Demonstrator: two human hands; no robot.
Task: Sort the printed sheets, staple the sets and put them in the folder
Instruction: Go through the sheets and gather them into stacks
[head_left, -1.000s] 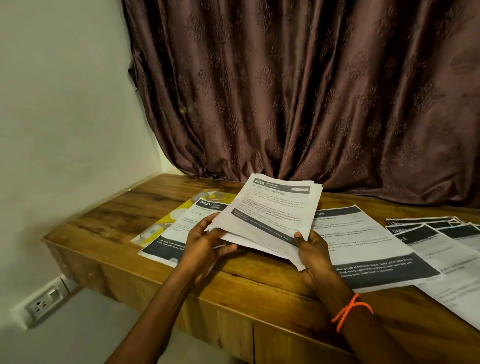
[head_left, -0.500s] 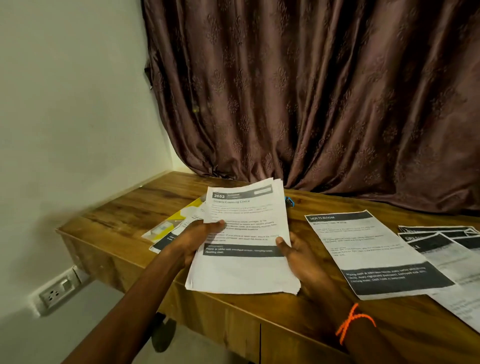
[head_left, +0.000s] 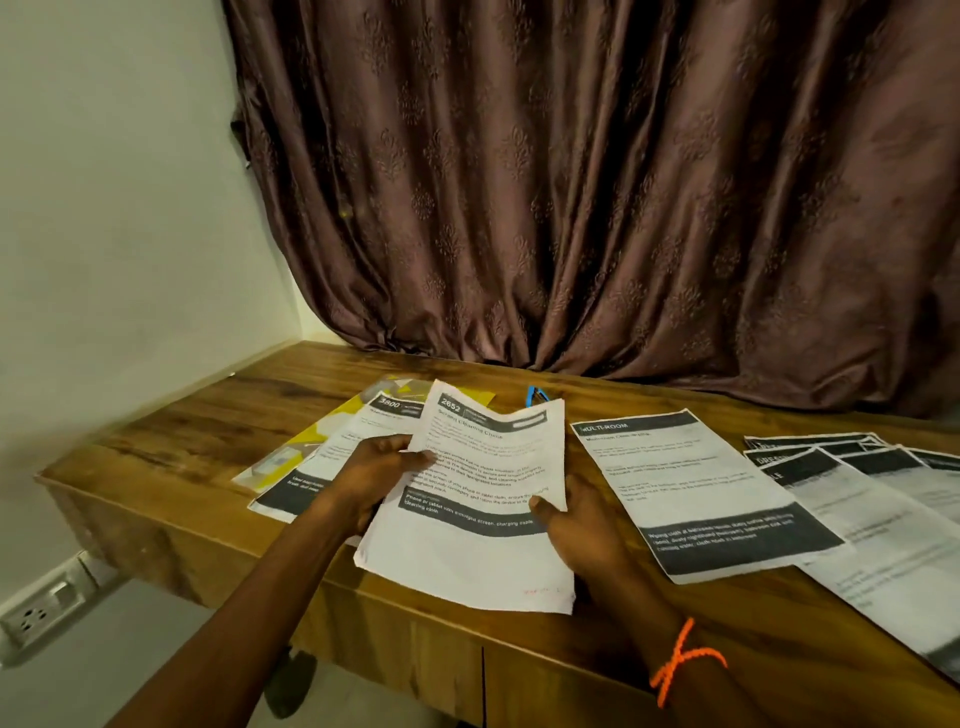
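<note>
The person holds a small stack of printed sheets (head_left: 483, 499) with both hands, above the near edge of the wooden desk (head_left: 171, 441). The top sheet carries the number 2652 in a dark header. The left hand (head_left: 374, 478) grips the left edge of the stack, the thumb lying on top of the paper and the fingers hidden below it. The right hand (head_left: 576, 530) holds the right edge in the same way, its thumb pressed on the top sheet near the dark band; an orange thread bracelet (head_left: 680, 660) is around this wrist.

To the left of the stack, partly under it, lies another sheet numbered 3800 (head_left: 353, 441), and it rests on a yellow folder (head_left: 317, 441). To the right of the stack a sheet with the header MULTI-ROOM (head_left: 696, 488) lies flat on the desk, and further right several more sheets (head_left: 872, 493) overlap one another. A small blue object (head_left: 535, 397) shows just behind the stack; I cannot tell what it is. A brown curtain (head_left: 597, 182) hangs behind the desk
</note>
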